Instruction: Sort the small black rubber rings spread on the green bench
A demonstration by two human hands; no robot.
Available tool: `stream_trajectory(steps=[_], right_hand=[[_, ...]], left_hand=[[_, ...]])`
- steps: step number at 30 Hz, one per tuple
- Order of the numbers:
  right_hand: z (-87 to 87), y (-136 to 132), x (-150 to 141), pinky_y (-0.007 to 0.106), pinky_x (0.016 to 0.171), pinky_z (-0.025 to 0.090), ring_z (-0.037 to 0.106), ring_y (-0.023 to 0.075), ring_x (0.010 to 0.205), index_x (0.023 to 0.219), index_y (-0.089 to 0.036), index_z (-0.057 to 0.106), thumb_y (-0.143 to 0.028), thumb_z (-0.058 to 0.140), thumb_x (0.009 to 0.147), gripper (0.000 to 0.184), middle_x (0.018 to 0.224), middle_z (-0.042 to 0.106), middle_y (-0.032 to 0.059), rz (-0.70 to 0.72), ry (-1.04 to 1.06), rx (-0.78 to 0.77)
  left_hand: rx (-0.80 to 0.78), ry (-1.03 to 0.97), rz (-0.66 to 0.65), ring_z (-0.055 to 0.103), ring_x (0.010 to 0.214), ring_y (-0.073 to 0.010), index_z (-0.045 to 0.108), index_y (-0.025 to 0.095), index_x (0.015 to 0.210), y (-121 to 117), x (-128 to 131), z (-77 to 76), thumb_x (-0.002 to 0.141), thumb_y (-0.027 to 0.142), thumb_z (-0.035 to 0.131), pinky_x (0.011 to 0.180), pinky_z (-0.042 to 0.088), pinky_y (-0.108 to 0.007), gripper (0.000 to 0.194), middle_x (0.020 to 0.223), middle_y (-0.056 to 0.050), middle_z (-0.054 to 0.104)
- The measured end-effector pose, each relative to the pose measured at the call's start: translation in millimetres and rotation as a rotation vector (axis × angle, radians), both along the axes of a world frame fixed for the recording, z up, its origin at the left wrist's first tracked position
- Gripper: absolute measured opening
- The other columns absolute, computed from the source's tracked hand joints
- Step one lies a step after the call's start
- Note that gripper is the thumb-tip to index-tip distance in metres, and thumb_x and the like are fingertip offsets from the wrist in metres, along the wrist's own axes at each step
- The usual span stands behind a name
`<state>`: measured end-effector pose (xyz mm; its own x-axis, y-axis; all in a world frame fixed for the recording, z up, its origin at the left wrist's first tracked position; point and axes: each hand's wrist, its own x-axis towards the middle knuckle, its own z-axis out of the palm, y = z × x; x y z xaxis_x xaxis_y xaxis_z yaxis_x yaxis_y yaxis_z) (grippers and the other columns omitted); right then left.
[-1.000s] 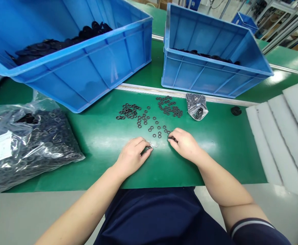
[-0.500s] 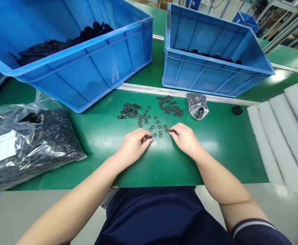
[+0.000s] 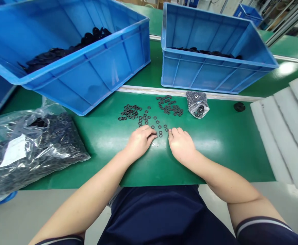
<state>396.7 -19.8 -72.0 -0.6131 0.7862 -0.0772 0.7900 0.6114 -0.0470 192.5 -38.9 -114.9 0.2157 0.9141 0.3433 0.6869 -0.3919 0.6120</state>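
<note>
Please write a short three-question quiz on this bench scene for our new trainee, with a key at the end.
1. True or false: the large clear bag lies to the left of the left hand.
2. Of these three, which lies closest to the left hand? A) white slabs; B) pale rings; C) black round part.
3. Fill in the colour: the blue bin beyond the small bag of parts holds ____ pieces.

Key: 1. True. 2. B. 3. Black.
</note>
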Motion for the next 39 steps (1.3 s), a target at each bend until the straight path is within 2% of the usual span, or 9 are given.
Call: stream_trajectory(steps=[6,10,15,19,23,26,31,35,39], right_hand=[[-2.4,4,10,0.039,0.087,0.049,0.058,0.0271,0.097,0.116,-0.013,0.071,-0.02,0.041,0.103,0.033,0.104,0.066,0.0156,-0.086,0.192,-0.045],[-2.1,-4,10,0.035,0.088,0.049,0.061,0.023,0.096,0.112,-0.016,0.071,-0.023,0.044,0.104,0.029,0.104,0.066,0.0118,0.101,0.288,-0.071],[-8.5,-19,-8,0.032,0.08,0.049,0.06,0.0217,0.093,0.107,-0.017,0.07,-0.025,0.052,0.102,0.021,0.1,0.066,0.0094,0.292,0.175,-0.119],[-12.8,-16,-13,0.031,0.08,0.048,0.06,0.0207,0.091,0.1,-0.017,0.07,-0.024,0.051,0.102,0.02,0.097,0.066,0.0088,0.23,0.17,-0.125],[-11.4,-8,-6,0.032,0.083,0.048,0.061,0.0213,0.09,0.11,-0.015,0.068,-0.023,0.057,0.1,0.017,0.099,0.067,0.0095,0.121,0.211,-0.154],[-10.3,-5,-3,0.032,0.081,0.048,0.061,0.0207,0.089,0.102,-0.017,0.07,-0.024,0.054,0.101,0.018,0.096,0.066,0.0087,0.112,0.201,-0.154],[-8.5,-7,-4,0.032,0.078,0.047,0.061,0.0211,0.09,0.102,-0.016,0.07,-0.026,0.054,0.101,0.018,0.097,0.066,0.0089,0.115,0.182,-0.137],[-3.7,-8,-9,0.032,0.079,0.047,0.062,0.0217,0.092,0.104,-0.016,0.07,-0.026,0.054,0.101,0.019,0.1,0.066,0.0093,0.107,0.126,-0.158],[1.3,-7,-11,0.032,0.083,0.048,0.062,0.0227,0.095,0.104,-0.014,0.069,-0.022,0.048,0.103,0.023,0.102,0.067,0.0113,0.067,0.063,-0.173]], left_hand=[[0.068,-0.066,0.006,0.066,0.079,-0.0168,0.073,0.019,0.089,3,0,-8.1,0.093,0.026,0.066,0.073,0.053,-0.029,0.011,0.084,-0.004,0.069],[0.104,-0.025,0.007,0.065,0.079,-0.0159,0.075,0.021,0.09,2,-2,-13.6,0.096,0.03,0.062,0.071,0.052,-0.028,0.017,0.085,-0.004,0.068],[0.134,0.239,-0.013,0.057,0.074,-0.0168,0.073,0.02,0.089,-8,-1,-3.6,0.103,0.032,0.047,0.065,0.046,-0.03,0.032,0.082,-0.005,0.063],[0.151,0.286,-0.032,0.056,0.077,-0.0184,0.072,0.018,0.099,-14,-2,2.3,0.103,0.029,0.044,0.069,0.047,-0.032,0.03,0.088,-0.008,0.063],[0.153,0.043,-0.03,0.062,0.089,-0.019,0.07,0.015,0.107,-14,-8,1.3,0.101,0.026,0.05,0.08,0.052,-0.032,0.023,0.096,-0.009,0.066],[0.056,-0.079,-0.061,0.062,0.085,-0.017,0.069,0.017,0.102,-16,-13,4.5,0.098,0.032,0.059,0.078,0.051,-0.03,0.019,0.094,-0.007,0.067],[-0.079,0.066,-0.184,0.062,0.087,-0.019,0.067,0.021,0.093,-23,-18,9.3,0.083,0.049,0.078,0.079,0.041,-0.034,0.032,0.091,-0.002,0.067],[-0.115,0.119,-0.188,0.063,0.086,-0.0176,0.067,0.022,0.091,-24,-16,9.2,0.092,0.038,0.07,0.079,0.036,-0.034,0.016,0.089,-0.001,0.067],[-0.122,0.102,-0.171,0.063,0.086,-0.0181,0.065,0.02,0.091,-22,-14,9.0,0.098,0.034,0.061,0.08,0.039,-0.034,0.016,0.089,-0.002,0.068]])
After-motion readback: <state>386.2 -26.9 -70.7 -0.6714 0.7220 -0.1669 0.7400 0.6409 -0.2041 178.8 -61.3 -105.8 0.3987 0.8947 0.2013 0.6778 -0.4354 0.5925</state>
